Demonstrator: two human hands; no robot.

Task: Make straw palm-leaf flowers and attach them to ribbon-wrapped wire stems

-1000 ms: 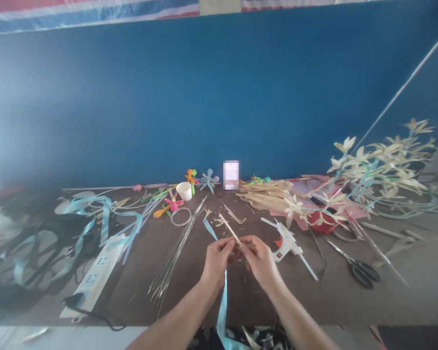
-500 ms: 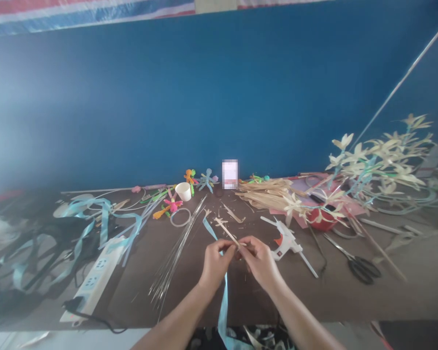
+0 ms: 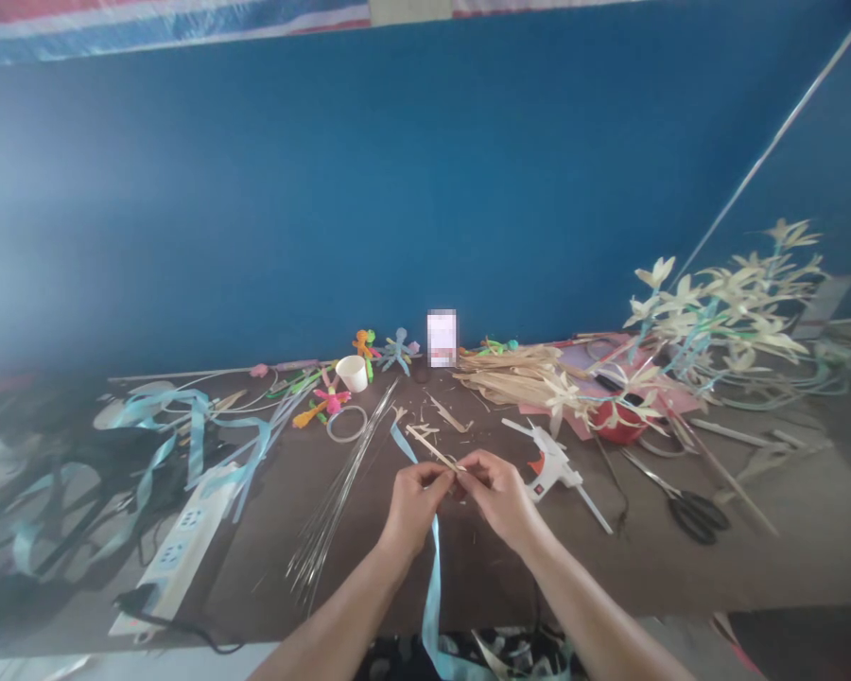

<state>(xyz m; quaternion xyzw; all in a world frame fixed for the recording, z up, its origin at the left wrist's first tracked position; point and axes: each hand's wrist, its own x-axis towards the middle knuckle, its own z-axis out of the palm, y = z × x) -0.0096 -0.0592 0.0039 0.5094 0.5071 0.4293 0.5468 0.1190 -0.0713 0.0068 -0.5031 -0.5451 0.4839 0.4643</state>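
Note:
Over the middle of the table my left hand (image 3: 415,501) and my right hand (image 3: 494,494) meet, thumbs and fingers pinched together. Between them is a thin pale strip (image 3: 429,443), like dried husk, its free end pointing up and to the left. Its other end is hidden in the fingertips. A light blue ribbon (image 3: 432,586) passes behind my left hand and hangs over the table's front edge; whether the fingers touch it I cannot tell. Just left lies a bundle of thin metal wires (image 3: 340,492). A white glue gun (image 3: 554,463) rests beside my right hand.
Black-handled scissors (image 3: 695,515) lie at right, near white husk flowers (image 3: 709,293) and a pile of dried husks (image 3: 517,369). A power strip (image 3: 177,549) with a plugged-in cord is at left. Further back are a paper cup (image 3: 353,374) and a tape ring (image 3: 347,424).
The pale strip tilts a little flatter, its free end further left. Both hands stay pinched together at nearly the same place. The whole view has shifted slightly.

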